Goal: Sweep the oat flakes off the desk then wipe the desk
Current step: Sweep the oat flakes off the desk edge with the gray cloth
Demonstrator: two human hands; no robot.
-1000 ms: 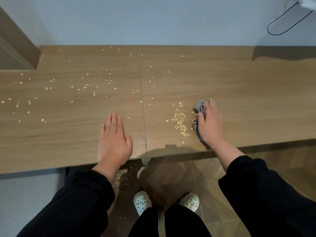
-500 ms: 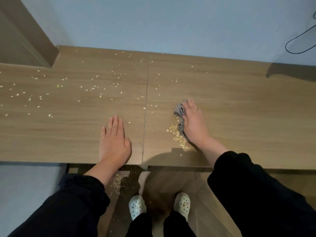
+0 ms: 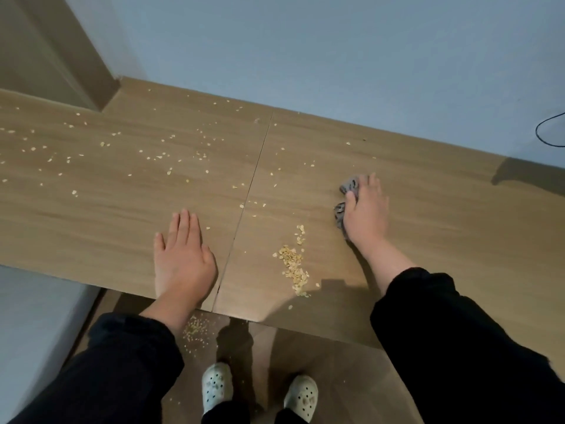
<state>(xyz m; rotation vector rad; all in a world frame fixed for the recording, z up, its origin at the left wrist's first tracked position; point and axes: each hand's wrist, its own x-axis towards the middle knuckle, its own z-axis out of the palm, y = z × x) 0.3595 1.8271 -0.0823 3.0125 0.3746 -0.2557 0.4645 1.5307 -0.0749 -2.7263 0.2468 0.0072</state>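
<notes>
Wood-grain surface [image 3: 443,209] carries loose oat flakes [image 3: 159,157] across its left half. Left hand [image 3: 183,258] lies flat, fingers straight, holding nothing. Right hand [image 3: 367,215] clutches a grey cloth [image 3: 348,186]. The oat pile [image 3: 293,264] sits between the hands near the front edge, long axis front-to-back, left of the cloth; the right hand is slightly nearer. Half a second earlier the cloth touched the pile; now they are apart.

Open desk [image 3: 458,215] far right, wall [image 3: 336,56] behind
</notes>
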